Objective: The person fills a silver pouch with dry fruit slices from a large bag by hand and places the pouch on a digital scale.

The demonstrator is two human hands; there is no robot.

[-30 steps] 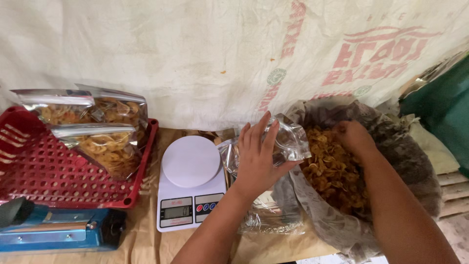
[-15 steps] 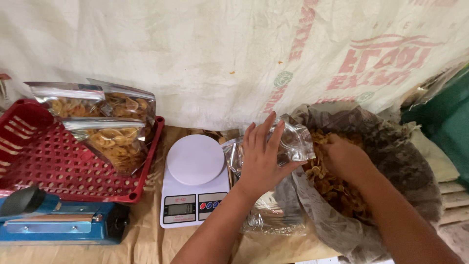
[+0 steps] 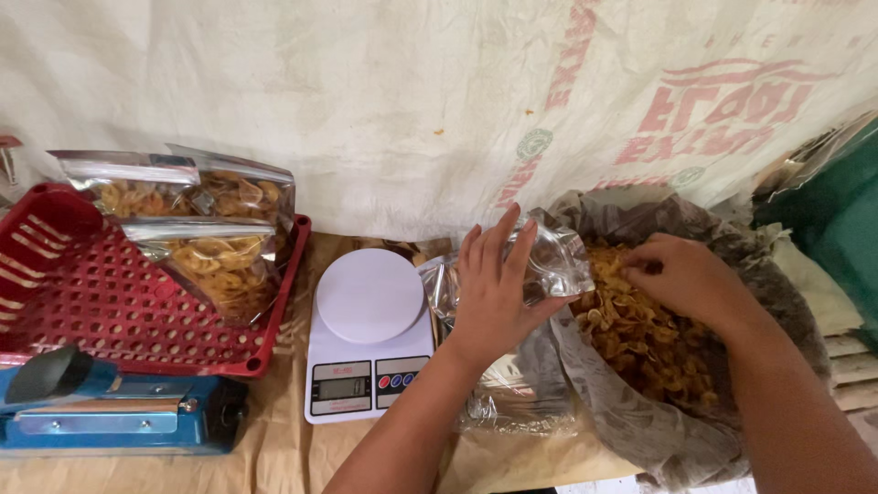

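Nearest the camera, a blue heat sealer [image 3: 110,416] sits at the front left of the paper-covered bench [image 3: 274,457], and just beyond it stands a white digital kitchen scale [image 3: 368,334] with nothing on its round platter. To the right of the scale, the left hand [image 3: 494,293] clasps a clear plastic pouch [image 3: 540,270], fingers spread flat on its front and its mouth tipped toward the big grey sack [image 3: 640,421] of yellow banana chips [image 3: 640,334]. The right hand [image 3: 681,274] rests down in the chips, fingers curled closed around a pinch of them, close beside the pouch mouth. Doing this well would seem to call for holding the mouth wide and low over the sack, so strays drop back in, and for small handfuls that do not crush. Farther left, a red perforated tray [image 3: 137,311] leans with filled chip bags [image 3: 215,224] stacked at its back, against a printed woven cloth [image 3: 412,101].
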